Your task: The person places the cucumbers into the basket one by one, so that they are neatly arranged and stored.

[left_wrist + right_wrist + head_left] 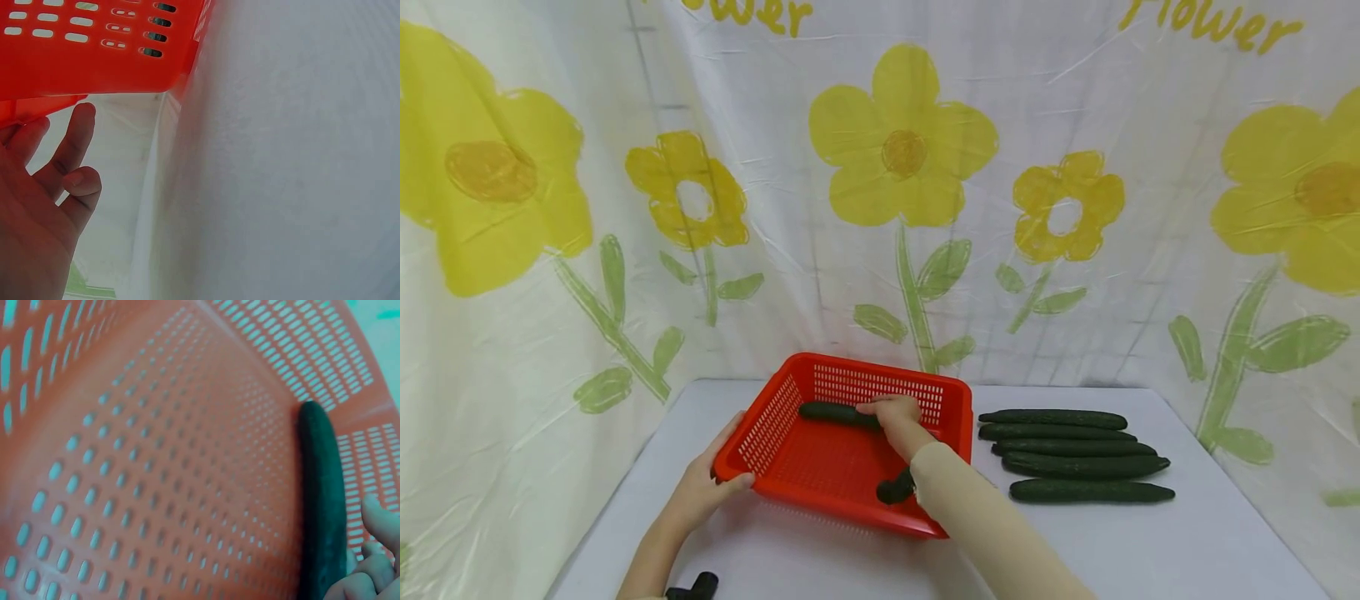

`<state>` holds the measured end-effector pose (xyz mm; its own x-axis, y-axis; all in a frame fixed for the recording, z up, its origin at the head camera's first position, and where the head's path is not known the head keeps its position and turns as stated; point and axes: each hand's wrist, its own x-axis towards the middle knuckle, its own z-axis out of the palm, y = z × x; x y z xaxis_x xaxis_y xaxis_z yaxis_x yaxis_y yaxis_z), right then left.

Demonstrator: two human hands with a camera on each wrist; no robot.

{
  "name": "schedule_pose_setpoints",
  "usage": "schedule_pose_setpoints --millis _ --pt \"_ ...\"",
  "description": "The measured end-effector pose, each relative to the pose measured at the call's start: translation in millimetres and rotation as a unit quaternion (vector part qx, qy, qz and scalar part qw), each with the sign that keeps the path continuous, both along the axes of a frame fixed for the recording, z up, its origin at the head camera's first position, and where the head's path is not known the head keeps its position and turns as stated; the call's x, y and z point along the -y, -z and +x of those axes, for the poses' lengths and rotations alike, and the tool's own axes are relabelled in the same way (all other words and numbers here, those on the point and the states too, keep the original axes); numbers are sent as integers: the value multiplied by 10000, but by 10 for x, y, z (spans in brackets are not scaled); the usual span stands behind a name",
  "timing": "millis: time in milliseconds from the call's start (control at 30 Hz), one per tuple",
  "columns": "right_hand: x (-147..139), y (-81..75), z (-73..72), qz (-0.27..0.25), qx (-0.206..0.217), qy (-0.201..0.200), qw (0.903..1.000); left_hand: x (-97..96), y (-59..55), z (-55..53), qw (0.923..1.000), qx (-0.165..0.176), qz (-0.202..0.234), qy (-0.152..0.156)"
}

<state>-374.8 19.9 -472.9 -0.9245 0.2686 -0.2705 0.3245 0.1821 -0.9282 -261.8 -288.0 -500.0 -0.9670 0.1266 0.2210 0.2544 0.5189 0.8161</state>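
Observation:
A red plastic basket (850, 521) with slotted walls sits at the middle of the white table. My left hand (703, 487) grips its left front corner, thumb along the front; in the left wrist view, the fingers (80, 134) show just below the red rim. Inside the basket, my right hand (895, 421) holds the right part of a dark green cucumber (831, 412), which lies along the back wall. The right wrist view shows the cucumber (322, 500) lengthwise, with curled fingers (356, 587) against its side and one digit raised away from it. Its near end runs out of that view.
Several cucumbers (1086, 465) lie in a row on the table (1097, 542), right of the basket. Behind the table hangs a white curtain (790, 275) printed with yellow flowers. Black wrist cameras are worn on both wrists; the right one (895, 488) hangs over the basket.

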Motion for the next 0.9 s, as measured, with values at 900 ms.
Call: schedule_pose_setpoints --millis 900 --pt "-1097 -753 160 -650 -387 -1399 9873 -9 0 15 10000 -15 30 -16"
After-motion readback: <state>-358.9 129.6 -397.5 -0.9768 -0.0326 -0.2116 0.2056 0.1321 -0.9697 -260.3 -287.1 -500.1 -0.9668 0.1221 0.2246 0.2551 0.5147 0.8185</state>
